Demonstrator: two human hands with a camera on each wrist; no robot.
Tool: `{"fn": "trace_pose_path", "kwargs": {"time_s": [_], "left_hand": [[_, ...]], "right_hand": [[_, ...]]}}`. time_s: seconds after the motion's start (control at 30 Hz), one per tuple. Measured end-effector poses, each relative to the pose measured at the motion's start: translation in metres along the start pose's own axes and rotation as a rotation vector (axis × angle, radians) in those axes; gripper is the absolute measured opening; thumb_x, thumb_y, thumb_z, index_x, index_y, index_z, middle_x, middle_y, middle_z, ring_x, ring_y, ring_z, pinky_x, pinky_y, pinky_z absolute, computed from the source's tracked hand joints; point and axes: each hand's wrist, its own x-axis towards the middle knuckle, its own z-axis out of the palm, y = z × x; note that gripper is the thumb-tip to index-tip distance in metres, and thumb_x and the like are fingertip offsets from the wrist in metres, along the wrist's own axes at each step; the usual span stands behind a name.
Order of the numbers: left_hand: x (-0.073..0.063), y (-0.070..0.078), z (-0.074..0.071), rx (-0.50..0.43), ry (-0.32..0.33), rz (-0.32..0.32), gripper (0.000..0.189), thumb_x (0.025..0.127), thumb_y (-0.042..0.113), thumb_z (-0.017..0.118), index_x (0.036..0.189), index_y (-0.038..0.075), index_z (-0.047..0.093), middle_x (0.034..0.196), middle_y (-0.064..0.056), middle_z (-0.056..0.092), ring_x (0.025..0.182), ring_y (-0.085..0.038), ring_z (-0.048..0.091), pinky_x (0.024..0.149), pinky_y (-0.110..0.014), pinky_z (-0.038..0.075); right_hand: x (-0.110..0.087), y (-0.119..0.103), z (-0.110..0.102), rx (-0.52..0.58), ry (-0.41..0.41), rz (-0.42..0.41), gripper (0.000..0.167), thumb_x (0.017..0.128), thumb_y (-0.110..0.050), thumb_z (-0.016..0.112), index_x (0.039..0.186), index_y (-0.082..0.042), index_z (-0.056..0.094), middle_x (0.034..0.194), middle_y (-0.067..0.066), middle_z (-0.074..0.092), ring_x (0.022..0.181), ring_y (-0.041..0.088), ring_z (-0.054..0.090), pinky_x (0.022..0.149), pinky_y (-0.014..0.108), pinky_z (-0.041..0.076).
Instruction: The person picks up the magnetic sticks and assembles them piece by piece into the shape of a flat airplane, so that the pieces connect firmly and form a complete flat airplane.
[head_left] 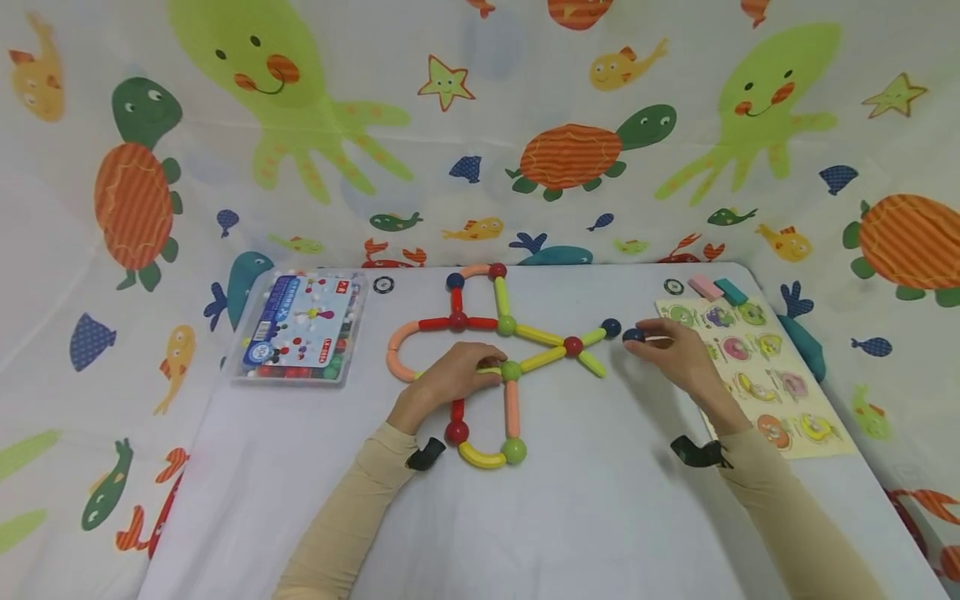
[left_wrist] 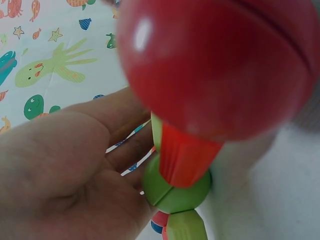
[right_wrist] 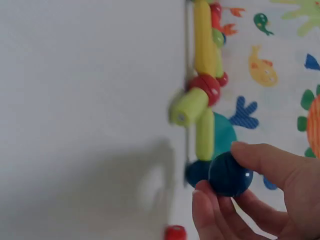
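Note:
A flat figure of coloured magnetic rods and balls lies on the table. My right hand (head_left: 675, 350) pinches a dark blue ball (right_wrist: 231, 174) between thumb and fingertips. This ball is just right of another dark blue ball (head_left: 611, 327) on the end of a light green rod (head_left: 592, 337); whether they touch I cannot tell. From the red ball (head_left: 573, 346), a second light green rod (head_left: 592, 363) sticks out with a bare end. My left hand (head_left: 459, 372) holds a light green rod beside a green ball (head_left: 511, 371), thumb and fingers on either side, partly hiding the figure.
At the back left stands a clear plastic box (head_left: 300, 329) with a printed card and coloured pieces. A fruit picture board (head_left: 757, 375) lies at the right, with pink (head_left: 705, 287) and teal (head_left: 731, 292) blocks at its back edge. A patterned curtain surrounds the table.

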Motion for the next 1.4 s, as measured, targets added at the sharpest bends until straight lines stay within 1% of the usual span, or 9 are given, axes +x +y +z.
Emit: {"fn": "trace_pose_path", "kwargs": {"time_s": [0.13, 0.3, 0.63, 0.73, 0.83, 0.97, 1.13, 1.3, 1.4], "left_hand": [[0.001, 0.0, -0.002, -0.005, 0.006, -0.005, 0.04, 0.095, 0.018, 0.072, 0.134, 0.012, 0.065, 0.117, -0.001, 0.071, 0.106, -0.016, 0.063, 0.1, -0.035, 0.053], [0.002, 0.001, -0.003, -0.001, 0.006, -0.002, 0.04, 0.095, 0.017, 0.072, 0.134, 0.011, 0.065, 0.116, -0.002, 0.071, 0.106, -0.017, 0.063, 0.099, -0.035, 0.053], [0.005, 0.002, -0.002, -0.003, 0.009, 0.021, 0.039, 0.095, 0.017, 0.072, 0.133, 0.009, 0.065, 0.116, -0.003, 0.071, 0.106, -0.017, 0.064, 0.099, -0.036, 0.053], [0.006, 0.005, -0.003, -0.006, 0.048, 0.036, 0.039, 0.096, 0.018, 0.072, 0.133, 0.008, 0.065, 0.115, -0.004, 0.071, 0.105, -0.017, 0.063, 0.097, -0.035, 0.054], [0.01, 0.016, -0.007, -0.024, 0.101, 0.071, 0.038, 0.096, 0.017, 0.071, 0.133, 0.008, 0.065, 0.116, -0.004, 0.071, 0.105, -0.017, 0.063, 0.094, -0.034, 0.055], [0.028, 0.046, -0.01, -0.019, 0.104, 0.176, 0.035, 0.097, 0.016, 0.07, 0.131, 0.008, 0.066, 0.119, -0.007, 0.07, 0.11, -0.02, 0.063, 0.095, -0.033, 0.055], [0.069, 0.082, 0.003, 0.089, -0.005, 0.295, 0.036, 0.097, 0.016, 0.07, 0.132, 0.01, 0.066, 0.126, -0.007, 0.067, 0.117, -0.02, 0.06, 0.103, -0.027, 0.049], [0.098, 0.101, 0.029, 0.261, -0.137, 0.316, 0.039, 0.098, 0.016, 0.069, 0.135, 0.011, 0.064, 0.136, -0.002, 0.063, 0.125, -0.016, 0.053, 0.109, -0.025, 0.044], [0.107, 0.106, 0.041, 0.356, -0.162, 0.309, 0.037, 0.096, 0.014, 0.07, 0.133, 0.012, 0.066, 0.133, -0.001, 0.064, 0.125, -0.016, 0.053, 0.109, -0.026, 0.045]], "right_hand": [[-0.016, 0.01, 0.022, -0.015, 0.006, -0.016, 0.054, 0.093, -0.04, 0.073, 0.134, -0.007, 0.061, 0.129, 0.019, 0.064, 0.115, 0.035, 0.063, 0.083, 0.03, 0.051], [-0.023, 0.016, 0.04, 0.002, -0.008, 0.008, 0.051, 0.09, -0.035, 0.078, 0.129, -0.006, 0.063, 0.126, 0.019, 0.065, 0.113, 0.033, 0.063, 0.082, 0.028, 0.05], [-0.026, 0.016, 0.044, -0.013, 0.013, 0.041, 0.051, 0.089, -0.034, 0.079, 0.127, -0.005, 0.063, 0.122, 0.018, 0.067, 0.109, 0.032, 0.065, 0.081, 0.027, 0.051], [-0.026, 0.016, 0.046, 0.001, 0.014, 0.052, 0.052, 0.089, -0.034, 0.079, 0.128, -0.005, 0.062, 0.123, 0.019, 0.065, 0.108, 0.032, 0.064, 0.08, 0.024, 0.051], [-0.026, 0.015, 0.046, 0.011, 0.01, 0.056, 0.052, 0.089, -0.033, 0.079, 0.128, -0.005, 0.061, 0.123, 0.019, 0.064, 0.107, 0.032, 0.063, 0.08, 0.024, 0.051], [-0.027, 0.014, 0.045, 0.01, 0.012, 0.068, 0.051, 0.089, -0.033, 0.079, 0.128, -0.006, 0.061, 0.124, 0.019, 0.064, 0.108, 0.031, 0.062, 0.082, 0.027, 0.05], [-0.027, 0.015, 0.047, 0.029, 0.013, 0.076, 0.052, 0.089, -0.034, 0.08, 0.129, -0.006, 0.061, 0.125, 0.02, 0.063, 0.109, 0.032, 0.062, 0.082, 0.027, 0.049], [-0.028, 0.017, 0.05, 0.052, 0.011, 0.057, 0.052, 0.089, -0.033, 0.08, 0.128, -0.004, 0.061, 0.125, 0.021, 0.064, 0.108, 0.031, 0.063, 0.082, 0.026, 0.05], [-0.028, 0.018, 0.051, 0.058, 0.014, 0.047, 0.052, 0.089, -0.033, 0.08, 0.128, -0.004, 0.061, 0.124, 0.021, 0.065, 0.107, 0.031, 0.063, 0.081, 0.023, 0.05]]}}
